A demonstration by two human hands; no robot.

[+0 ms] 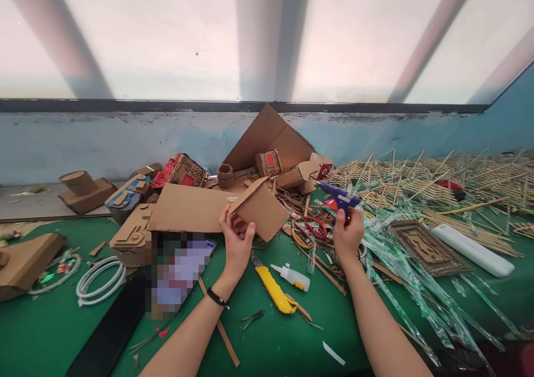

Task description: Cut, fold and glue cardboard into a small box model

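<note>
Head view, green worktop (271, 343). Left hand (236, 246) closed on the near edge of a folded cardboard piece (261, 210), thumb on one side, fingers on the other, holding it tilted just above the worktop. Right hand (348, 233) closed around the grip of a blue glue gun (339, 198), nozzle pointing left toward the cardboard piece but well apart from it; no contact between the two.

Progress, judged from the layout: the piece is already cut and folded into shape, and several finished cardboard models (183, 171) stand behind it. No glue bead visible on the held piece, so the joining looks not yet done.

Nearby: yellow utility knife (273, 289) and small glue bottle (292, 277) lie between the forearms; red-handled scissors (311, 228) sit between the hands. A heap of bamboo sticks (438, 182) is to the right.
</note>
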